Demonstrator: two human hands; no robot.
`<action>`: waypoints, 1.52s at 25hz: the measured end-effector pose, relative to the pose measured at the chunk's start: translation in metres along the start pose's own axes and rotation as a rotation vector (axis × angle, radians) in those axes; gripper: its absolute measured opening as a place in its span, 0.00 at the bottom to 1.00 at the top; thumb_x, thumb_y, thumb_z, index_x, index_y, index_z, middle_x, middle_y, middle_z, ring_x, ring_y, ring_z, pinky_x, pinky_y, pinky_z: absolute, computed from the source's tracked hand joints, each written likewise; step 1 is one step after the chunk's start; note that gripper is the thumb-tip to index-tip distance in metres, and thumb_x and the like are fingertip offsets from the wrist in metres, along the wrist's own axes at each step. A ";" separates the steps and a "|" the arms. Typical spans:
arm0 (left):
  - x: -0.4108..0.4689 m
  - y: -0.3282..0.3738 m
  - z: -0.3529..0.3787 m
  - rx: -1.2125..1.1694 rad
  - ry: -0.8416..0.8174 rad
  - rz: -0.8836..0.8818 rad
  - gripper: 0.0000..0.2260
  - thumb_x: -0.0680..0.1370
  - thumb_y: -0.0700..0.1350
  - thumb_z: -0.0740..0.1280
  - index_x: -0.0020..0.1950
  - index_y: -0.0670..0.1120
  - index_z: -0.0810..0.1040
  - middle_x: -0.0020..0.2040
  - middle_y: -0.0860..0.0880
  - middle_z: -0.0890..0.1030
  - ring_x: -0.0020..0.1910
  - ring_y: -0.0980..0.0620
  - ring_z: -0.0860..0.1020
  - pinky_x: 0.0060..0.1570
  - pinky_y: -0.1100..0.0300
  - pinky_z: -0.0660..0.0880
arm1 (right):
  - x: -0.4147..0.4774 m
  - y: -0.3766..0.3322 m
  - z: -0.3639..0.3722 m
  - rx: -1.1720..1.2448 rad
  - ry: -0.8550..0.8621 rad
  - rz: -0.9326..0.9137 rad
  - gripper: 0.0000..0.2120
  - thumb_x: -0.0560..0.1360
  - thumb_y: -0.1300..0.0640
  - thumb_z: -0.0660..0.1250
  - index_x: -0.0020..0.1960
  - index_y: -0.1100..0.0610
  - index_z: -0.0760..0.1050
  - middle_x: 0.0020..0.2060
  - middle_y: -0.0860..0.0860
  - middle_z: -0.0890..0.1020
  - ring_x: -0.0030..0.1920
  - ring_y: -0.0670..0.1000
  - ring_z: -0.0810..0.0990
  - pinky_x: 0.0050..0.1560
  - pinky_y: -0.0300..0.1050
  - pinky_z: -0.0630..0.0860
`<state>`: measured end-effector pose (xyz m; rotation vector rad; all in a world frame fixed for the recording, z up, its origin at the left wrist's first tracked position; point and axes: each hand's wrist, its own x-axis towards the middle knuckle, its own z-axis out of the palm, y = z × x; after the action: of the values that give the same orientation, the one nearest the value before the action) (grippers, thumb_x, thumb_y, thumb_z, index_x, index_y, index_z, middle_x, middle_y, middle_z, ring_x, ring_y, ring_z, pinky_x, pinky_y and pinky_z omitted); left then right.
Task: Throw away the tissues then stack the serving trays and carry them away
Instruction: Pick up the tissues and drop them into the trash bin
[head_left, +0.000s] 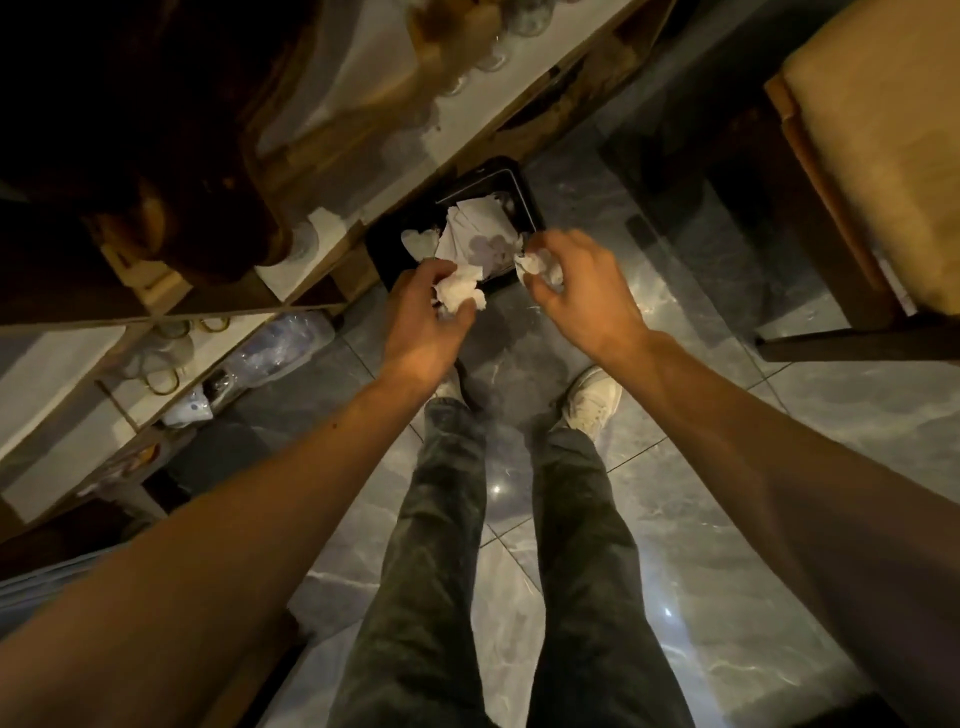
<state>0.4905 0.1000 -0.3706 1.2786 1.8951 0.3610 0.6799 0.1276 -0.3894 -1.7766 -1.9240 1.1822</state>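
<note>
Standing over a black bin (524, 202) on the grey marbled floor (727, 597), the person reached both bare arms forward and down, each hand closed around a wad of tissue. The left hand (423, 317) curled its fingers about a crumpled tissue (460, 293), a white, soft, creased lump with ragged corners poking out past the fingertips; it hung at the near edge of the bin. The right hand (584, 283) pinched a smaller tissue ball (540, 265), also white and tightly scrunched, between thumb and bent fingers, just above the bin's near right corner. The two hands were near each other but apart.

Inside the bin lay more paper waste (478, 241): flat, pale sheets with folds and a faint greyish stain, and one loose white scrap toward the left side. The bin stood against the foot of a wooden shelf unit (311, 291) with pale shelves, on which glasses showed only as blurred shapes. A wooden chair with a tan seat (878, 156) stood at the upper right, well apart from the bin. Below the hands, dark trousers (447, 545) and a pale shoe (592, 400) were visible on the glossy tiles. The serving trays could not be made out anywhere in the dim view.
</note>
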 end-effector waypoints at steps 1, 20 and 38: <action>0.012 -0.009 0.004 0.036 -0.011 0.031 0.17 0.73 0.43 0.72 0.61 0.45 0.76 0.59 0.43 0.80 0.55 0.49 0.79 0.52 0.54 0.79 | 0.009 0.005 0.010 -0.015 -0.004 0.003 0.15 0.76 0.58 0.67 0.63 0.55 0.75 0.55 0.57 0.78 0.53 0.58 0.79 0.49 0.43 0.73; 0.125 -0.111 0.063 0.211 -0.028 0.060 0.19 0.73 0.40 0.72 0.63 0.40 0.76 0.61 0.37 0.76 0.56 0.44 0.77 0.41 0.74 0.69 | 0.109 0.065 0.103 -0.248 -0.158 -0.046 0.21 0.77 0.56 0.65 0.70 0.56 0.70 0.63 0.59 0.72 0.59 0.61 0.75 0.49 0.53 0.76; 0.105 -0.102 0.063 0.156 0.010 0.094 0.17 0.72 0.39 0.74 0.59 0.36 0.76 0.57 0.34 0.77 0.53 0.42 0.77 0.43 0.74 0.67 | 0.085 0.051 0.094 -0.270 -0.198 -0.029 0.22 0.76 0.61 0.63 0.69 0.58 0.69 0.64 0.58 0.73 0.60 0.60 0.76 0.51 0.55 0.78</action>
<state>0.4548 0.1338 -0.5214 1.4755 1.9066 0.2729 0.6342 0.1662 -0.5116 -1.8094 -2.3121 1.1740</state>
